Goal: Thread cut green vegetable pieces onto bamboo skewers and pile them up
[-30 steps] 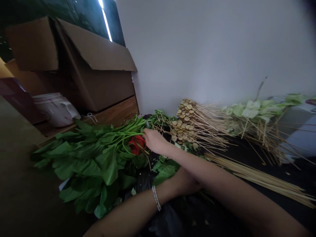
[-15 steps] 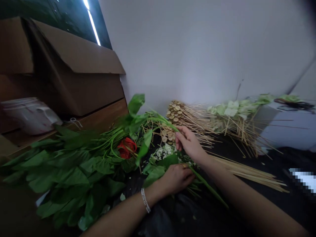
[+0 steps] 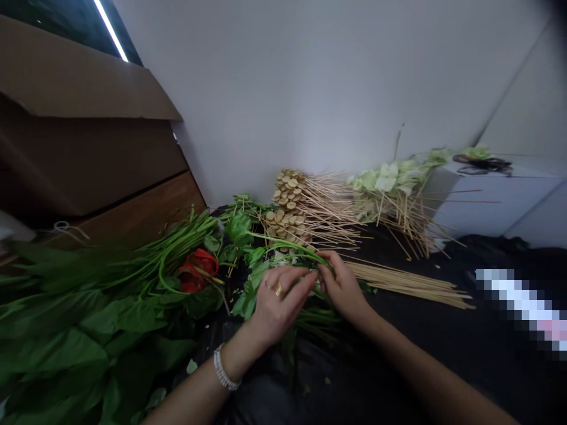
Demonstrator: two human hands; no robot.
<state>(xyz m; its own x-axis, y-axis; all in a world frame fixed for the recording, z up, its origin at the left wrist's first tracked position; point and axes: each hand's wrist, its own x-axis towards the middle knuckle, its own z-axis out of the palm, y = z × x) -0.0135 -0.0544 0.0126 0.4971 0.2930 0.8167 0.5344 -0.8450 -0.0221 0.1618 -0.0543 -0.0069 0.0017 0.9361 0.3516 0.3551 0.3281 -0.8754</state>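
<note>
A leafy green vegetable stem (image 3: 295, 245) stretches leftward from my right hand (image 3: 343, 286), whose thumb and fingers are pinched around it. My left hand (image 3: 279, 301), with a ring and a beaded bracelet, meets the right at the same stem, fingers closed together. Its fingertips are partly hidden where the hands meet. Below both hands lie cut green stems (image 3: 319, 321) on a black plastic sheet (image 3: 266, 378). To the left spreads a big pile of leafy greens (image 3: 88, 319), with a red tie (image 3: 198, 271) at its stems.
Skewers of sliced rounds (image 3: 287, 192) and skewers of pale green leaves (image 3: 390, 177) lie along the wall. Bare wooden skewers (image 3: 407, 283) rest to the right of my hands. A cardboard box (image 3: 88, 147) stands at the left, and a white box (image 3: 478, 200) at the right.
My left hand has risen from the lower stems to meet the right hand, which has come lower with the stem. The view has shifted right.
</note>
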